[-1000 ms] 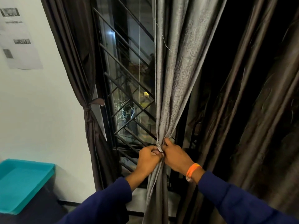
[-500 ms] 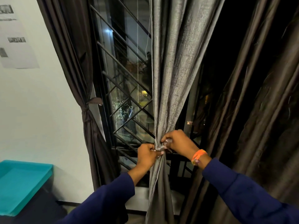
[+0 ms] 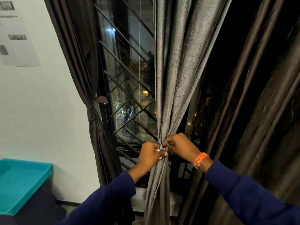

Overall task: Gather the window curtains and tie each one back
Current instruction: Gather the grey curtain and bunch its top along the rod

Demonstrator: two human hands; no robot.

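A grey textured curtain [image 3: 175, 70] hangs down the middle of the window, bunched tight at waist height. A thin silvery tie-back [image 3: 161, 149] wraps that bunch. My left hand [image 3: 148, 155] grips one end of the tie on the left of the gather. On the right side my right hand [image 3: 180, 145], with an orange wristband, pinches the other end. A dark brown curtain [image 3: 76, 51] at the left of the window is cinched by its own band [image 3: 91, 109]. Another dark brown curtain [image 3: 263, 111] hangs loose on the right.
Behind the curtains is a window with a black metal grille [image 3: 128, 88] and a dark night outside. A teal tray [image 3: 21, 181] lies on a dark surface at the lower left. Paper sheets [image 3: 16, 34] are stuck on the white wall.
My right hand has come from below the gather up onto its right side, and both hands have drawn the tie ends closer around the bunched grey curtain.
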